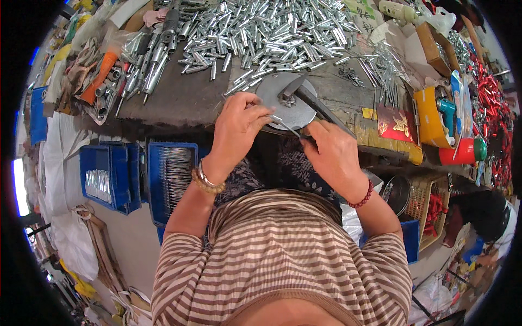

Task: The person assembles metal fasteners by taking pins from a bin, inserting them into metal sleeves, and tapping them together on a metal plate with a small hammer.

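Note:
Between my two hands is a slim silver metal rod [288, 127], slanting down to the right over the near edge of a round grey metal disc [266, 89]. My left hand [239, 122] is closed, pinching the rod's thicker end between thumb and fingers. At the other end, my right hand [334, 152] is closed with thumb and forefinger on the rod's tip, which is partly hidden. A hammer [312, 100] lies with its head on the disc and its handle toward my right hand. A few tiny metal bits sit by the hammer head.
A large pile of silver metal tubes [272, 32] covers the bench's far side. Pliers and tools [152, 65] lie left, thin rods [383, 76] right, beside a yellow container [432, 117]. Blue bins [173, 146] stand below left, a tan basket [416, 209] below right. Another person [484, 217] is at far right.

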Demonstrator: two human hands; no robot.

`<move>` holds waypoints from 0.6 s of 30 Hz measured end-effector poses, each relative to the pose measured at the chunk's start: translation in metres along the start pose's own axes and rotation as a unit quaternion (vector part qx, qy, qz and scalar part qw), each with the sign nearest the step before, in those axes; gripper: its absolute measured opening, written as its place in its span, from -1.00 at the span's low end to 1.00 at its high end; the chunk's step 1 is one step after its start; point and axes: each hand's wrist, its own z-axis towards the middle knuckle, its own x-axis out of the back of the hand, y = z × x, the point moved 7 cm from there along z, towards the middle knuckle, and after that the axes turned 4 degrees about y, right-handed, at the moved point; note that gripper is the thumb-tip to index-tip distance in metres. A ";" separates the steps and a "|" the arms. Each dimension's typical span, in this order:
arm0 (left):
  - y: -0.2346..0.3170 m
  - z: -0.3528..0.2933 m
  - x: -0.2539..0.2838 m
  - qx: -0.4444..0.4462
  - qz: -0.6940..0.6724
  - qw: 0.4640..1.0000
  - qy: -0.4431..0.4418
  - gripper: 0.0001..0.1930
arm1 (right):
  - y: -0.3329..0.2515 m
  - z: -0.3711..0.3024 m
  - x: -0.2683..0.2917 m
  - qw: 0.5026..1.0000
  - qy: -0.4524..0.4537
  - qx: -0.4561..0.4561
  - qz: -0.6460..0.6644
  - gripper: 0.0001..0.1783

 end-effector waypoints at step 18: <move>-0.011 -0.066 -0.024 0.373 -0.398 0.835 0.069 -0.33 | -0.027 -0.028 -0.055 0.911 -0.148 -0.200 0.328 -0.67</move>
